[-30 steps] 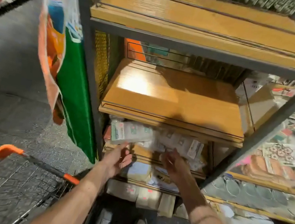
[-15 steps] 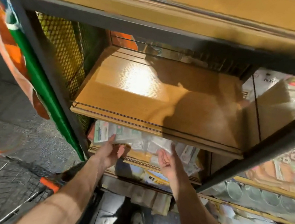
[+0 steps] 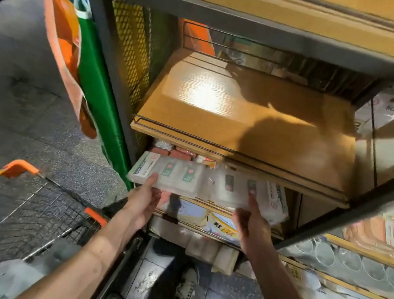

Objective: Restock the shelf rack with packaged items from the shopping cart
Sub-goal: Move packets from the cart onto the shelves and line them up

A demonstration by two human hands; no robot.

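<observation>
Head cam view, looking down at the shelf rack [image 3: 106, 61]. Both hands are on a row of clear-wrapped packs [image 3: 186, 177] with green labels, right at the front edge of the lower shelf [image 3: 294, 199], just under the bare wooden shelf [image 3: 247, 121]. The left hand [image 3: 141, 200] pinches the left end, thumb on top and fingers underneath. The right hand [image 3: 250, 221] grips the right part from below the same way. I can't tell if it's one long bundle or two packs side by side, it's too blurry. Holding both ends makes sense to me: floppy wrap would sag in the middle with one hand, and keeping it level lets it slide flat through the low gap. There are reddish packets [image 3: 179, 153] already further back, so the row probably goes in front of them. The shopping cart [image 3: 21, 167] sits at lower left, near the rack's left post, within easy reach. Yellow-and-white boxes [image 3: 222, 225] fill the shelf below. Looks like the pack is about half in, and I'd watch the right end for snagging.
</observation>
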